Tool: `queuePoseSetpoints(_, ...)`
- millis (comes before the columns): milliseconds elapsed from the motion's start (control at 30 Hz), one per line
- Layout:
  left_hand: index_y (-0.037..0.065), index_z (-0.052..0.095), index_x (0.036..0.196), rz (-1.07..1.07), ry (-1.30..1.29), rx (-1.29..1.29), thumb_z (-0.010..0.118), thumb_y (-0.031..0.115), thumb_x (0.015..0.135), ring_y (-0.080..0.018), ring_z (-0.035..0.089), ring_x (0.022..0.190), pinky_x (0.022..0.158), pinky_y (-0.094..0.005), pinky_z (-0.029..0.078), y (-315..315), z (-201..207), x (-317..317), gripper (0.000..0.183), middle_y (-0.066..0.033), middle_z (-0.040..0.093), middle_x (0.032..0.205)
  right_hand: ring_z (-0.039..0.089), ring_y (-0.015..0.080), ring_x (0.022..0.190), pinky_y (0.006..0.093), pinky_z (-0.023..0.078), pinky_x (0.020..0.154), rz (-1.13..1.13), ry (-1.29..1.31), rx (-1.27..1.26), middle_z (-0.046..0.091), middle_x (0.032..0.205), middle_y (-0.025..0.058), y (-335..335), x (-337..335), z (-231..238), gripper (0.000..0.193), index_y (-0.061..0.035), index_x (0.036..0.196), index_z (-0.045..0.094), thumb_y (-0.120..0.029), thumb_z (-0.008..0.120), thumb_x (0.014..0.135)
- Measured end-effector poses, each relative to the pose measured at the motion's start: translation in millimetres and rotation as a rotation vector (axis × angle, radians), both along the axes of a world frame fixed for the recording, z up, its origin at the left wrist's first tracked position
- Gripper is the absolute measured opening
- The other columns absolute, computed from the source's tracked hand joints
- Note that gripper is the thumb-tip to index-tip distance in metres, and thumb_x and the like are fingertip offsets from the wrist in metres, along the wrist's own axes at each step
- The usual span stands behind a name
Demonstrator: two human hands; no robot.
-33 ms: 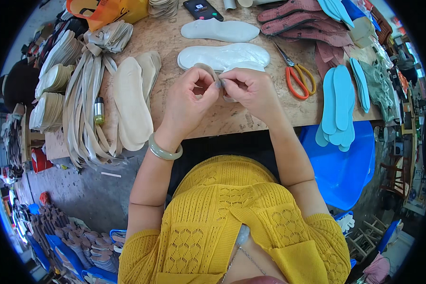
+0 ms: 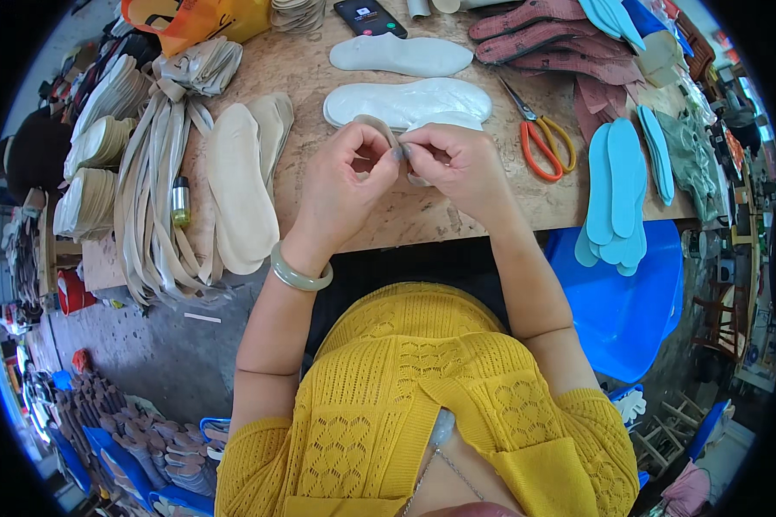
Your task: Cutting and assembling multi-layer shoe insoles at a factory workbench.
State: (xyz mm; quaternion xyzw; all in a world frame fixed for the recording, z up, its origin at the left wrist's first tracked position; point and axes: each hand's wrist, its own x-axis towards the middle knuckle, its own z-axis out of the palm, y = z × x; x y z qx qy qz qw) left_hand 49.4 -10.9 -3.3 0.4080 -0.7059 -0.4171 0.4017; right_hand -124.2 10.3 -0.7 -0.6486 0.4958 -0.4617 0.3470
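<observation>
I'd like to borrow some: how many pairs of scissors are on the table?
1. The scissors lie open on the table, to the right of the right hand. Others may be hidden.

Compared with the earlier view, nothing had visibly moved or changed; any difference was too slight to tell.

The left hand (image 2: 341, 177) and right hand (image 2: 459, 164) meet above the desk (image 2: 397, 222), fingertips pinching a thin beige piece (image 2: 383, 127) — a bangle (image 2: 297, 277) circles the left wrist. White insoles (image 2: 388, 99) lie just beyond. To the left are beige insoles (image 2: 240, 185) and strips (image 2: 147, 185); to the right, scissors (image 2: 528, 115) and blue insoles (image 2: 614, 181) — with a blue tub (image 2: 621, 332) below the edge.
</observation>
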Motion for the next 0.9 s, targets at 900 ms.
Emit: queuePoseSetpoints(900,-0.001,0.058,0.088,0.011,0.043,0.027,0.062,0.006,0.086,-0.0128,0.061,0.072,0.066,-0.0252,0.049,3.3,1.8,0.7,0.009,-0.0067,0.059,0.082,0.062,0.0220,0.061,0.0285,0.049,0.056,-0.141,0.343,-0.533,0.063,0.072,0.0112,3.0,11.1,1.5,0.011,0.0009,0.084,0.068,-0.006,0.067,0.076)
